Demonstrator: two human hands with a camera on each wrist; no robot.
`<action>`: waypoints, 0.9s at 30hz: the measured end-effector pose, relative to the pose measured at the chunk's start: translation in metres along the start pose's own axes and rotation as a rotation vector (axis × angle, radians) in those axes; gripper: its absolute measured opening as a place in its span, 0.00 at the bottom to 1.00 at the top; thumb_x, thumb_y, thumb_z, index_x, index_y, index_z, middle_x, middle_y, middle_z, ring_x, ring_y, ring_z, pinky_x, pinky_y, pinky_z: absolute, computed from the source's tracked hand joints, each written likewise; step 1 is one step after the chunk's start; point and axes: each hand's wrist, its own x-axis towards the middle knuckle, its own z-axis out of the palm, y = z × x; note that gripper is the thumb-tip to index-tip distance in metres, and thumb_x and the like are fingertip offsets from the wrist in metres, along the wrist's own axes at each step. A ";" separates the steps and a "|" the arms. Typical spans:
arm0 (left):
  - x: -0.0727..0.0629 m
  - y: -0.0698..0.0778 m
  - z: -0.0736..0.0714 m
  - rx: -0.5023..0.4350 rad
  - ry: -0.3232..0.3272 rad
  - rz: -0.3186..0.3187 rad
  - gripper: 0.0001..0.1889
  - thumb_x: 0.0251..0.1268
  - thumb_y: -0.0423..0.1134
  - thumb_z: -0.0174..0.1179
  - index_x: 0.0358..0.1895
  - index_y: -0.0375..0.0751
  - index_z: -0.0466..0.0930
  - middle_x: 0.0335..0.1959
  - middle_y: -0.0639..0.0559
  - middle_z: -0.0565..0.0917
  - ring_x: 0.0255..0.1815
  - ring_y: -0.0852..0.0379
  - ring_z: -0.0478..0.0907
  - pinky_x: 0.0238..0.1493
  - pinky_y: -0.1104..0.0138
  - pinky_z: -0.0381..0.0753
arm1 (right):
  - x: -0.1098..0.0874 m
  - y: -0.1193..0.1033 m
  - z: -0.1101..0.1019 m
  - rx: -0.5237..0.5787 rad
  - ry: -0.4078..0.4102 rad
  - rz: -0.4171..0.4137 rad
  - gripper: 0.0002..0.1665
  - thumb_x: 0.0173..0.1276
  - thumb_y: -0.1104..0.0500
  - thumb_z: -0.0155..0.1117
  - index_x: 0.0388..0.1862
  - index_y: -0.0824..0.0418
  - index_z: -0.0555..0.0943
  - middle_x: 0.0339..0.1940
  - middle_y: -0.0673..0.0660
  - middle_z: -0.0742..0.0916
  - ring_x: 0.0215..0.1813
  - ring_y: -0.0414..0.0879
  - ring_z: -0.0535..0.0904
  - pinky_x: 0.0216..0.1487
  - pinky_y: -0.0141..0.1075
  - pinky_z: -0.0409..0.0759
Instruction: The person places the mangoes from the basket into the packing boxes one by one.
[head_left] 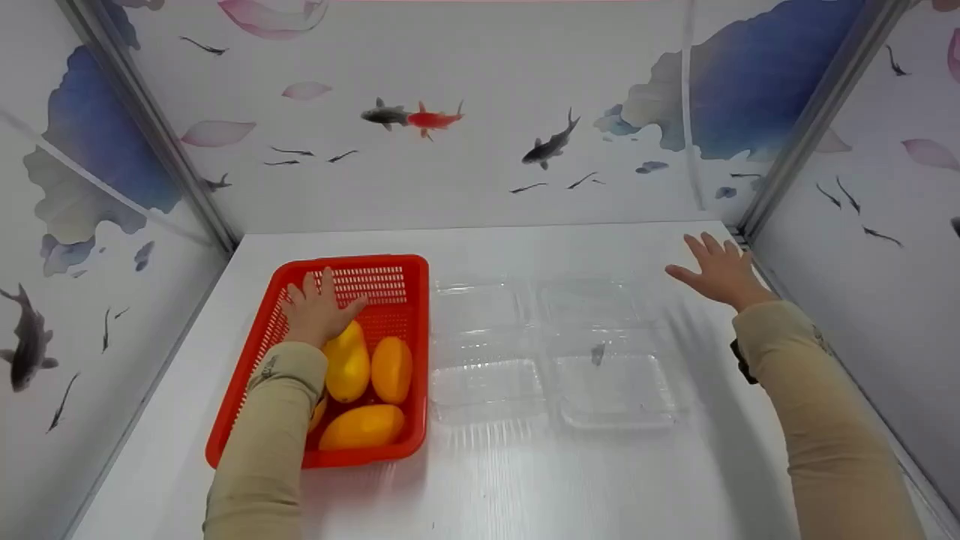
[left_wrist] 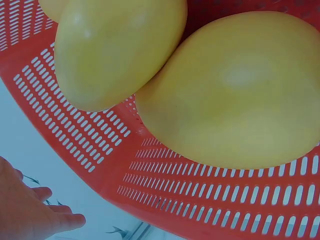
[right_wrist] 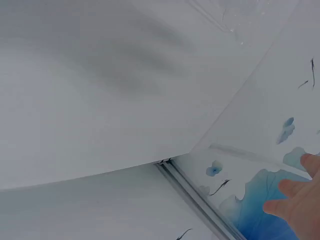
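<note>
A red plastic basket (head_left: pixel 421 337) with slotted walls stands on the left of the white table. Several yellow-orange fruits lie in it: a long pear-shaped one (head_left: pixel 349 367), an oval mango-like one (head_left: pixel 391 370) beside it, and another (head_left: pixel 364 427) along the near wall. One more is partly covered by the left sleeve. My left hand (head_left: pixel 311 311) is over the basket's far left part, fingers spread, with nothing in its grasp. In the left wrist view, two large fruits (left_wrist: pixel 230 95) fill the upper part. My right hand (head_left: pixel 716 271), fingers spread and holding nothing, hovers over the table's far right corner.
Clear plastic clamshell boxes (head_left: pixel 615 424) lie with lids open in the middle of the table, right of the basket. White panels (head_left: pixel 480 180) painted with fish and petals enclose the back and sides, with metal posts (right_wrist: pixel 192 192) at the corners.
</note>
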 end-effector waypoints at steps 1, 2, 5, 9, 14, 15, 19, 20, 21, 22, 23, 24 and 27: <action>0.000 0.000 0.000 -0.005 -0.004 0.000 0.47 0.63 0.63 0.42 0.71 0.33 0.33 0.70 0.26 0.37 0.67 0.23 0.31 0.63 0.36 0.34 | 0.000 -0.002 0.000 0.020 0.005 -0.006 0.51 0.66 0.31 0.38 0.71 0.68 0.46 0.69 0.76 0.49 0.66 0.78 0.40 0.59 0.71 0.38; 0.000 0.000 0.000 -0.010 -0.006 0.001 0.47 0.63 0.64 0.42 0.71 0.33 0.33 0.70 0.26 0.36 0.67 0.23 0.31 0.63 0.35 0.34 | 0.000 -0.006 0.000 0.042 0.009 -0.013 0.51 0.66 0.31 0.39 0.71 0.68 0.45 0.70 0.76 0.49 0.66 0.78 0.40 0.59 0.71 0.37; 0.000 -0.001 0.000 -0.027 -0.021 -0.004 0.48 0.62 0.65 0.42 0.71 0.34 0.32 0.70 0.26 0.35 0.67 0.23 0.30 0.62 0.35 0.33 | -0.001 -0.018 0.001 0.092 0.013 -0.044 0.51 0.66 0.32 0.41 0.72 0.67 0.45 0.71 0.74 0.49 0.67 0.76 0.39 0.60 0.69 0.37; 0.000 -0.002 0.002 -0.030 -0.042 -0.018 0.49 0.61 0.65 0.43 0.72 0.36 0.32 0.70 0.28 0.35 0.67 0.23 0.31 0.62 0.35 0.35 | -0.004 -0.038 0.004 0.130 0.006 -0.104 0.49 0.66 0.34 0.43 0.72 0.65 0.45 0.72 0.71 0.48 0.69 0.73 0.39 0.62 0.67 0.36; -0.005 -0.001 0.005 -0.049 -0.082 -0.029 0.47 0.62 0.59 0.49 0.72 0.37 0.33 0.70 0.29 0.37 0.67 0.24 0.35 0.62 0.35 0.41 | -0.015 -0.069 0.013 0.171 0.059 -0.209 0.44 0.68 0.38 0.47 0.72 0.63 0.49 0.72 0.68 0.52 0.70 0.69 0.43 0.65 0.64 0.38; -0.006 0.000 0.006 -0.056 -0.094 -0.025 0.47 0.62 0.58 0.50 0.72 0.36 0.34 0.70 0.29 0.37 0.67 0.24 0.36 0.62 0.35 0.42 | -0.018 -0.075 0.015 0.179 0.077 -0.230 0.43 0.68 0.39 0.47 0.72 0.62 0.50 0.72 0.68 0.53 0.70 0.69 0.44 0.65 0.63 0.39; -0.014 0.006 0.007 -0.063 -0.128 0.020 0.42 0.63 0.51 0.53 0.71 0.34 0.41 0.70 0.28 0.41 0.66 0.25 0.42 0.62 0.37 0.49 | -0.038 -0.101 0.031 0.207 0.137 -0.295 0.39 0.69 0.43 0.49 0.71 0.61 0.55 0.72 0.65 0.56 0.70 0.66 0.48 0.67 0.61 0.43; -0.016 0.008 0.007 -0.063 -0.130 0.032 0.40 0.63 0.49 0.53 0.71 0.33 0.44 0.69 0.27 0.42 0.66 0.26 0.43 0.62 0.38 0.51 | -0.044 -0.107 0.035 0.212 0.143 -0.309 0.38 0.69 0.44 0.50 0.71 0.61 0.56 0.72 0.65 0.57 0.70 0.65 0.49 0.67 0.60 0.44; -0.018 0.010 0.007 -0.064 -0.129 0.042 0.39 0.63 0.48 0.53 0.70 0.32 0.47 0.69 0.27 0.44 0.66 0.26 0.44 0.61 0.39 0.54 | -0.050 -0.112 0.040 0.217 0.145 -0.325 0.37 0.68 0.45 0.51 0.70 0.60 0.56 0.71 0.65 0.58 0.70 0.65 0.50 0.66 0.60 0.46; -0.020 0.012 0.007 -0.065 -0.128 0.048 0.37 0.63 0.47 0.53 0.69 0.31 0.50 0.68 0.26 0.46 0.66 0.27 0.46 0.61 0.39 0.55 | -0.056 -0.117 0.045 0.221 0.143 -0.342 0.36 0.68 0.46 0.51 0.70 0.60 0.57 0.71 0.64 0.59 0.70 0.65 0.51 0.66 0.60 0.47; -0.021 0.014 0.008 -0.063 -0.124 0.054 0.36 0.63 0.46 0.54 0.68 0.30 0.52 0.67 0.26 0.48 0.65 0.27 0.48 0.61 0.40 0.57 | -0.061 -0.122 0.051 0.225 0.139 -0.361 0.36 0.68 0.47 0.52 0.70 0.60 0.58 0.71 0.64 0.60 0.70 0.64 0.52 0.66 0.60 0.49; -0.023 0.017 0.008 -0.063 -0.120 0.059 0.35 0.62 0.45 0.54 0.67 0.30 0.54 0.66 0.26 0.50 0.64 0.28 0.50 0.60 0.41 0.59 | -0.066 -0.125 0.056 0.225 0.135 -0.381 0.35 0.68 0.47 0.53 0.69 0.59 0.59 0.70 0.64 0.61 0.69 0.64 0.53 0.65 0.60 0.51; -0.026 0.027 0.012 -0.044 -0.117 0.079 0.32 0.61 0.44 0.55 0.65 0.30 0.59 0.63 0.28 0.58 0.61 0.32 0.58 0.59 0.43 0.63 | -0.080 -0.132 0.073 0.239 0.099 -0.422 0.34 0.67 0.47 0.54 0.68 0.59 0.62 0.69 0.64 0.64 0.68 0.65 0.56 0.64 0.60 0.54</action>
